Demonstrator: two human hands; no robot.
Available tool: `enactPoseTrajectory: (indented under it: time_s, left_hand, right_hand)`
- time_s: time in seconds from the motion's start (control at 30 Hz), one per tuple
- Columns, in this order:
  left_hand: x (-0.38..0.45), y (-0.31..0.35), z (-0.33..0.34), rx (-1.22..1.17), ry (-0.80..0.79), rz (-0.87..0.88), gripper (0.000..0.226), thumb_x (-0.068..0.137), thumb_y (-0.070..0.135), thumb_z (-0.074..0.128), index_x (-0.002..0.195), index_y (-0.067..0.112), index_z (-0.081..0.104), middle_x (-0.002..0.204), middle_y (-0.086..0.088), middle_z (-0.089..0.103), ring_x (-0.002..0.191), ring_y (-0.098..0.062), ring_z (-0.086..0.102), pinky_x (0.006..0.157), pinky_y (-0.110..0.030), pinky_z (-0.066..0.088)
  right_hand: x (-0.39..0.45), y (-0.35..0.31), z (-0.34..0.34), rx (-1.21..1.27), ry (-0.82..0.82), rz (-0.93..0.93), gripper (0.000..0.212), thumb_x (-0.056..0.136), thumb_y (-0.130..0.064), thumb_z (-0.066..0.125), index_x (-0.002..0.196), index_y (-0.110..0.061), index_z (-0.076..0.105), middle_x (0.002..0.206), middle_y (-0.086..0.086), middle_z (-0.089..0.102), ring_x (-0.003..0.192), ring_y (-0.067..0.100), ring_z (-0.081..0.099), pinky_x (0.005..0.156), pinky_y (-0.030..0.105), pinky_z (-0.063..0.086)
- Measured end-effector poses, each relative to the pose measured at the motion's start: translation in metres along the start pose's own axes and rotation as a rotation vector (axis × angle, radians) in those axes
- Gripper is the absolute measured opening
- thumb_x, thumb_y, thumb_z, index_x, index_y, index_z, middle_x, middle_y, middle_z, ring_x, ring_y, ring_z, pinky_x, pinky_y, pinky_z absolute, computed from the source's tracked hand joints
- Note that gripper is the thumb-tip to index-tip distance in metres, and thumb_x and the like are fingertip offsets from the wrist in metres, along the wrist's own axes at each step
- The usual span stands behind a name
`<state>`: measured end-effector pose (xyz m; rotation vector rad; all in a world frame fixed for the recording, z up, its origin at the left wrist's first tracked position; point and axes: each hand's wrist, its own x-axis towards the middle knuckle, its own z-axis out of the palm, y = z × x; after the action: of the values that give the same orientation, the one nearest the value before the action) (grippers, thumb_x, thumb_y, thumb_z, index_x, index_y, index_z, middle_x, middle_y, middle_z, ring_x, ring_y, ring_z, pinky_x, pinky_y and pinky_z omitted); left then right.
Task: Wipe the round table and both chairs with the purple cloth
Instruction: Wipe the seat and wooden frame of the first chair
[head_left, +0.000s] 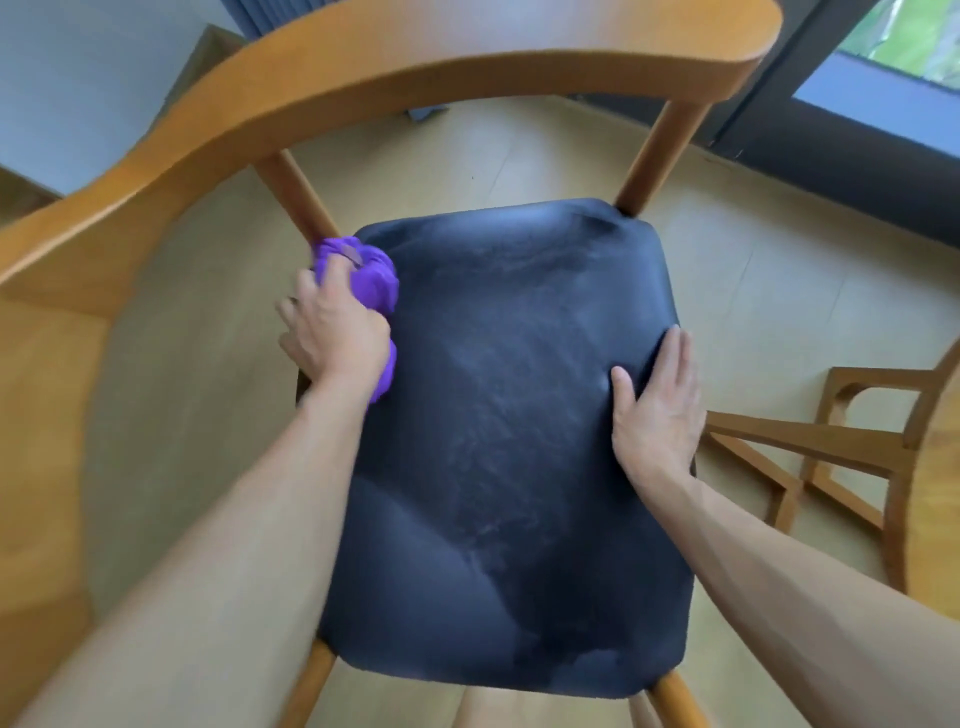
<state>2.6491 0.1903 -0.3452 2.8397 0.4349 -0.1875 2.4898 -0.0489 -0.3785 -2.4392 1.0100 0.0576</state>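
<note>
A wooden chair with a curved armrest-back and a dark padded seat fills the view below me. My left hand grips the bunched purple cloth at the seat's left edge, close to a back post. My right hand lies flat with straight fingers on the seat's right edge. Pale wipe streaks show across the seat.
The round wooden table's rim curves in at the right edge, with its wooden base frame beneath. A light floor surrounds the chair. A dark window frame runs along the far right. Wooden furniture stands at the left.
</note>
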Motion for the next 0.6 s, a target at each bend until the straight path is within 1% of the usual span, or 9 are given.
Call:
enactPoseTrajectory:
  time_s: [0.03,0.1,0.17,0.2,0.27,0.37,0.4,0.5,0.6]
  left_hand:
    - [-0.024,0.006,0.005,0.034,0.008,0.126,0.05,0.081,0.007,0.055,0.125,0.031,0.055,0.129,-0.007,0.049,0.112,-0.038,0.046,0.082,-0.047,0.045]
    - [-0.066,0.012,0.012,0.102,-0.036,0.451,0.045,0.076,0.012,0.061,0.117,0.03,0.058,0.125,-0.003,0.05,0.102,-0.035,0.048,0.071,-0.043,0.045]
    - [-0.067,0.002,0.011,0.171,-0.09,0.746,0.044,0.074,0.016,0.065,0.116,0.031,0.061,0.127,0.001,0.054,0.098,-0.033,0.049,0.069,-0.042,0.044]
    - [-0.05,-0.007,0.006,0.214,-0.091,0.805,0.047,0.073,0.016,0.064,0.117,0.032,0.062,0.129,0.001,0.055,0.098,-0.033,0.05,0.069,-0.042,0.044]
    - [-0.003,-0.027,0.0,0.258,-0.038,0.688,0.051,0.071,0.011,0.061,0.118,0.03,0.06,0.129,-0.002,0.055,0.102,-0.037,0.05,0.075,-0.045,0.047]
    - [0.054,-0.045,-0.01,0.116,0.008,0.259,0.058,0.077,0.0,0.05,0.126,0.031,0.054,0.13,-0.005,0.053,0.111,-0.041,0.049,0.09,-0.048,0.045]
    - [0.059,-0.045,-0.009,0.071,-0.002,0.181,0.06,0.078,0.0,0.047,0.128,0.033,0.053,0.132,-0.005,0.054,0.113,-0.041,0.05,0.093,-0.047,0.045]
    - [0.04,-0.038,-0.007,0.038,-0.026,0.197,0.058,0.078,-0.001,0.046,0.125,0.031,0.055,0.13,-0.003,0.055,0.11,-0.04,0.053,0.089,-0.045,0.048]
    - [-0.008,-0.046,-0.01,0.055,-0.011,0.305,0.046,0.077,-0.001,0.048,0.111,0.028,0.058,0.127,0.0,0.052,0.101,-0.039,0.049,0.079,-0.046,0.046]
  right_hand:
    - [-0.001,-0.007,0.001,-0.034,0.012,-0.101,0.066,0.097,-0.021,0.051,0.156,-0.019,0.022,0.164,0.007,0.018,0.151,0.027,0.016,0.121,0.046,0.019]
    - [0.001,-0.026,0.005,-0.085,-0.04,-0.352,0.073,0.086,-0.001,0.051,0.153,-0.02,0.032,0.163,0.007,0.022,0.151,0.027,0.015,0.123,0.044,0.013]
    - [0.004,-0.049,0.013,-0.124,-0.126,-0.529,0.077,0.08,0.001,0.052,0.152,-0.02,0.036,0.162,0.006,0.025,0.152,0.026,0.016,0.123,0.044,0.012]
    - [0.006,-0.061,0.017,-0.148,-0.154,-0.573,0.077,0.08,-0.003,0.051,0.153,-0.021,0.035,0.162,0.006,0.024,0.152,0.026,0.015,0.123,0.044,0.012]
    - [0.011,-0.086,0.028,-0.202,-0.19,-0.651,0.075,0.083,-0.01,0.051,0.154,-0.023,0.031,0.164,0.005,0.02,0.152,0.025,0.011,0.123,0.044,0.011]
    - [0.008,-0.112,0.046,-0.265,-0.278,-0.771,0.068,0.09,-0.021,0.05,0.154,-0.026,0.028,0.165,0.004,0.015,0.153,0.026,0.006,0.123,0.046,0.008]
    - [0.007,-0.115,0.051,-0.287,-0.295,-0.773,0.066,0.092,-0.026,0.05,0.154,-0.027,0.027,0.165,0.005,0.013,0.153,0.027,0.004,0.123,0.048,0.007]
    - [0.006,-0.114,0.052,-0.384,-0.312,-0.779,0.072,0.094,-0.044,0.049,0.157,-0.028,0.018,0.166,0.005,0.005,0.153,0.027,-0.002,0.123,0.05,0.005]
    - [0.008,-0.115,0.05,-0.396,-0.326,-0.791,0.075,0.092,-0.046,0.05,0.157,-0.028,0.017,0.166,0.005,0.004,0.153,0.026,-0.001,0.123,0.05,0.005]
